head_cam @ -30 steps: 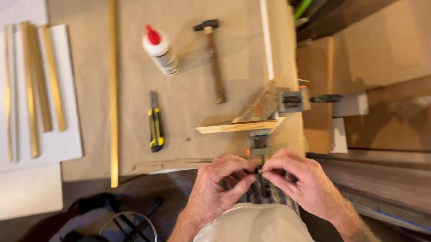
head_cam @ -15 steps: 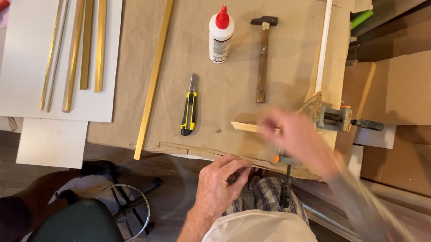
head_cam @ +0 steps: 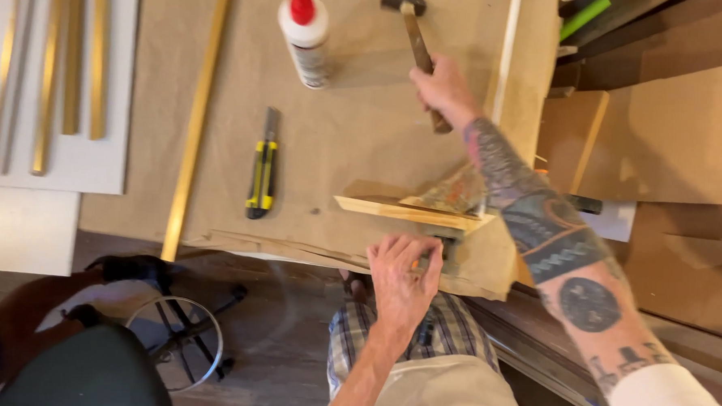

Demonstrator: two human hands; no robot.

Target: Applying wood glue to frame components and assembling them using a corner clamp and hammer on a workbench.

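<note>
Right hand is closed around the lower handle of the hammer, arm stretched forward across the bench with the forearm running back toward me along the right side. Hammer head lies beyond the hand, handle end pokes out on the near side of the fist; can't tell if the head is resting on the paper or just off it.

Left hand sits at the near bench edge, fingers curled down over the clamp there. I can't tell how tight the grip is; something small and orange shows under the fingers.

Clearance: the wooden strip lies just beyond the left hand, between the two hands, running crosswise with its right end under my right forearm. A white moulding runs just right of the right hand, close to the bench's right edge, with stacked cardboard past that, so it's tight on that side. Left of the right hand there's open brown paper up to the glue bottle. The utility knife lies well left of both hands, and the long gold strip is farther left again. Bench drops off right at the left hand, with my lap below it.
</note>
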